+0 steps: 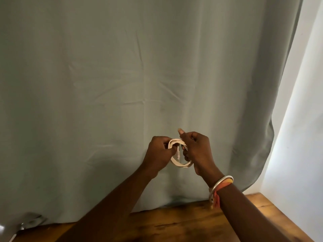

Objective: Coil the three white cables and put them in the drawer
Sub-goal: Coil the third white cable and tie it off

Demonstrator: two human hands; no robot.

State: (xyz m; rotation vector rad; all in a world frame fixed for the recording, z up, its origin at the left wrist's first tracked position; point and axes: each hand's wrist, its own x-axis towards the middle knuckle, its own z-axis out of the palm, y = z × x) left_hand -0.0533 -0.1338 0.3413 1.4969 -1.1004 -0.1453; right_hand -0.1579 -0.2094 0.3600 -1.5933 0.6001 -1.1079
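A white cable (176, 162) is wound into a small coil and held up in the air in front of a grey-green curtain. My left hand (158, 155) grips the coil's left side. My right hand (197, 152) grips its right side, with the thumb raised above the loops. A plug end hangs down inside the loop between my hands. Only this one cable shows; no drawer is in view.
The grey-green curtain (122, 84) fills most of the view. A wooden tabletop (183, 222) lies below my arms, with its right edge near a bright white wall (300, 137). A pale object (10, 231) sits at the bottom left corner.
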